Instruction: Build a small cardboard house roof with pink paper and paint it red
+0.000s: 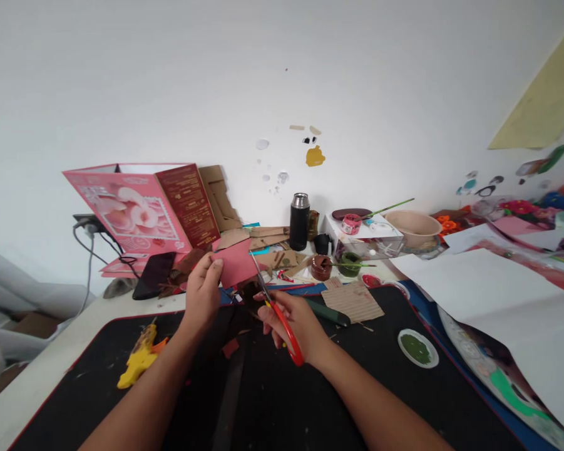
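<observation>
Between thumb and fingers, my left hand pinches a piece of pinkish-red paper by its left side, raised above the black mat. My right hand grips red-handled scissors, their blades pointing up and away at the right edge of the paper. Whether the blades touch the paper I cannot tell. Below the hands, a small reddish scrap lies on the mat. A dark green long-handled tool rests just beyond my right hand, partly hidden by it.
At left lie a yellow object and a dark phone, near a pink box. Behind are a black thermos, a brown paint jar and cardboard scraps. A green paint lid and corrugated cardboard lie right.
</observation>
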{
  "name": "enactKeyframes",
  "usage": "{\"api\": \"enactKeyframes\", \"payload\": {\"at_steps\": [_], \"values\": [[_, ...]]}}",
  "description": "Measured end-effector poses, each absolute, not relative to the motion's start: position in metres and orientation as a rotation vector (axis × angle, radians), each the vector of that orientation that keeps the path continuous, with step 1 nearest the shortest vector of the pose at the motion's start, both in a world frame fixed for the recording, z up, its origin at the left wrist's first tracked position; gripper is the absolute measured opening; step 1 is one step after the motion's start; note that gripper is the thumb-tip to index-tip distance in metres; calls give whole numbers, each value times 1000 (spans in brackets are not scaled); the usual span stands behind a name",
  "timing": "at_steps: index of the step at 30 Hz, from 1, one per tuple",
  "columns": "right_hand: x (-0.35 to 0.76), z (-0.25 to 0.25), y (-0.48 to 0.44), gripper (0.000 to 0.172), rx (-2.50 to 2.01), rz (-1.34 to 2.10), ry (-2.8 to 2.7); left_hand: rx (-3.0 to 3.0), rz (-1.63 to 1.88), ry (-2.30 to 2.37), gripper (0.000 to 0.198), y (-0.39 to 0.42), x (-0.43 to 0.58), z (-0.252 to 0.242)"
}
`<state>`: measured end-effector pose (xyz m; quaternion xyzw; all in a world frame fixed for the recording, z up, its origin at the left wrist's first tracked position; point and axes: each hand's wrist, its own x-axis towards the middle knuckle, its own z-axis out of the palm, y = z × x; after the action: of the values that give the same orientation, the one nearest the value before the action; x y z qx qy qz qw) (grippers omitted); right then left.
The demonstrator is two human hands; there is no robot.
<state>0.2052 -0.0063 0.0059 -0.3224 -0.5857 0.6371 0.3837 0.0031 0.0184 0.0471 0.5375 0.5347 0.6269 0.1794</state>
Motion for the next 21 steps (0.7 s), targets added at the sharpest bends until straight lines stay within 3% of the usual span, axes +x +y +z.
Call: {"api": "enactKeyframes", "payload": {"at_steps": [21], "values": [[205, 4, -7, 57, -837, 1611, -1520, 1490, 1768, 1530, 28, 17, 4, 48]]}}
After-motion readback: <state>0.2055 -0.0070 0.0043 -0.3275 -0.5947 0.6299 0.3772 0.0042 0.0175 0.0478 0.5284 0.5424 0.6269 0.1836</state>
